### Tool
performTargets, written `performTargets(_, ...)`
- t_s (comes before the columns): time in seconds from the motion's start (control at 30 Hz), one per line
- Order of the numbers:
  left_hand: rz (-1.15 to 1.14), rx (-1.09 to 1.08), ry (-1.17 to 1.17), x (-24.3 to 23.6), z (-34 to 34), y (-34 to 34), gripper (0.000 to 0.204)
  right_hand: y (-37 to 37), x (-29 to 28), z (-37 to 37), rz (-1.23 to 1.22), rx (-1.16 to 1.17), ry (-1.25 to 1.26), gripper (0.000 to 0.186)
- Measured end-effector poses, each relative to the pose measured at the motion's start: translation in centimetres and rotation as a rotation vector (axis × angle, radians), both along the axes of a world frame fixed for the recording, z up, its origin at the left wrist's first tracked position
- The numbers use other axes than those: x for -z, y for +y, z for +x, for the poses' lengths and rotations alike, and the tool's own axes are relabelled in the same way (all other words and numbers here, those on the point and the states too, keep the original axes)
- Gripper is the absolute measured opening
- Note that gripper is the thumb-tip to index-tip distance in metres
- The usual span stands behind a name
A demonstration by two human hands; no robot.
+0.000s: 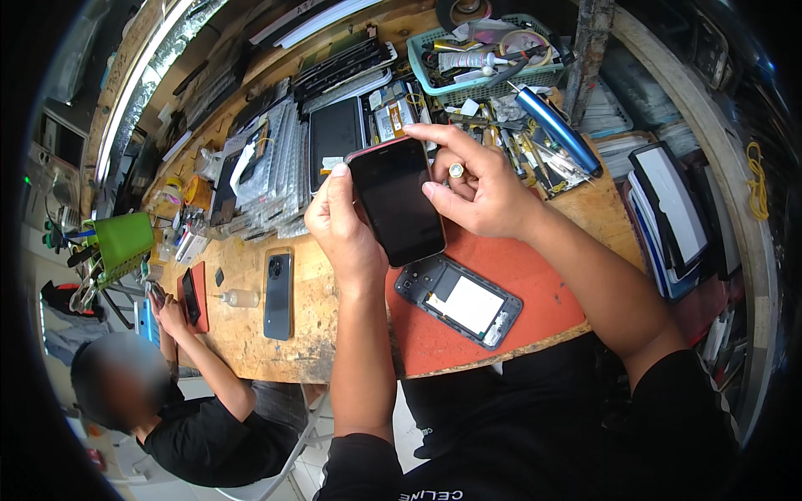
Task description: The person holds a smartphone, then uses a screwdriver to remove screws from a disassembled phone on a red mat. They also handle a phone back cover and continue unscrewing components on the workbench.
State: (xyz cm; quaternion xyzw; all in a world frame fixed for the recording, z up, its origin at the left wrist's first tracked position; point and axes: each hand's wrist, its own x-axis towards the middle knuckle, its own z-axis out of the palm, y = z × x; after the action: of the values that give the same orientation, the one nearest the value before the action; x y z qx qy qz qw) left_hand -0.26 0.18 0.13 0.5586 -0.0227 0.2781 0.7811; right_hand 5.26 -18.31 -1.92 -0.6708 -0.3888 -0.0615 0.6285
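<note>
Phone screen (396,200), a dark glass panel with a reddish rim, is held up above the workbench between both hands. The left hand (342,230) grasps it along its left edge, thumb lying up the side and fingers wrapped behind. The right hand (472,188) grips the top right corner, with the index finger curled over the upper edge and the thumb pressing on the glass; a ring (456,170) sits on one finger. The panel is tilted slightly, its lower end over the near part of an orange mat (518,267).

On that mat, just below the panel and apart from it, lies an opened phone body (459,302) with a pale battery showing inside its dark frame. The mat covers the near right corner of the wooden workbench (242,334).

Toward the near left edge of the bench a grey phone (278,295) lies face down, with a small clear bottle (238,297) beside it. Behind the hands, toward the far edge, a black tablet (334,134) lies flat beside stacks of clear packets (276,167). A teal basket (484,54) full of tools and tape stands at the far right, and a blue cylinder (555,129) lies slanted in front of it among loose tools. A green basket (124,242) stands at the left end.

Another person (167,392) in a black shirt sits at the left end, their hands by a small red mat (194,296).
</note>
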Motion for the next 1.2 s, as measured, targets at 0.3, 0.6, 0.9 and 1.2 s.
performTargets(0.3,-0.010,-0.001,0.003,0.1,0.0,0.0,0.034,0.0,0.1,0.0,-0.001,0.002,-0.004,0.071)
performTargets(0.6,0.009,-0.012,0.009,0.0,0.0,0.0,0.034,0.1,0.5,0.9,0.069,-0.042,-0.082,0.067)
performTargets(0.9,-0.009,-0.026,0.026,-0.1,0.2,-0.2,0.033,-0.3,-0.2,-0.3,-0.053,-0.029,0.038,0.077)
performTargets(1.2,0.007,-0.028,0.051,0.4,0.1,0.0,0.034,0.3,0.5,-0.1,-0.023,-0.035,0.071,0.077)
